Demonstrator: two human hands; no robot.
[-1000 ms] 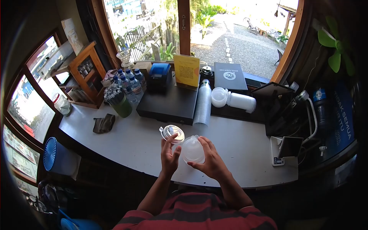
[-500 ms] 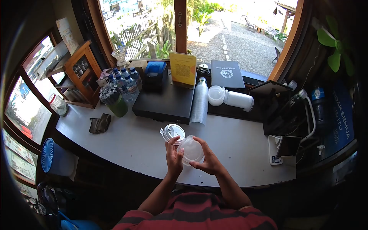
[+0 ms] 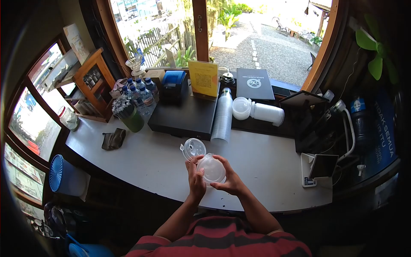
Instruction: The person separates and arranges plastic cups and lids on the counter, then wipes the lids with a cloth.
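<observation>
My left hand (image 3: 196, 182) and my right hand (image 3: 231, 179) together hold round, translucent plastic lids (image 3: 212, 170) above the front part of the counter. Fingers curl around both sides of the rim, and the left thumb lies against the near left side. They look like several lids nested together, though the exact number cannot be made out. Just beyond my left fingers is another clear plastic lid (image 3: 195, 147) with a small tab on its left edge. Its lower right edge is hidden behind my fingers and the held lids.
The white counter (image 3: 265, 171) carries a long stack of clear cups (image 3: 222, 115), a black cash drawer (image 3: 182, 112) and more stacked lids (image 3: 242, 108). Water bottles (image 3: 145, 95), a green straw holder (image 3: 132, 121) and a small pouch (image 3: 113, 139) stand left. A tablet stand (image 3: 309, 171) is right.
My left fingertips have drawn back from the farther lid onto the held ones. That farther lid looked whiter and thicker before and now looks clearer. The view has shifted slightly.
</observation>
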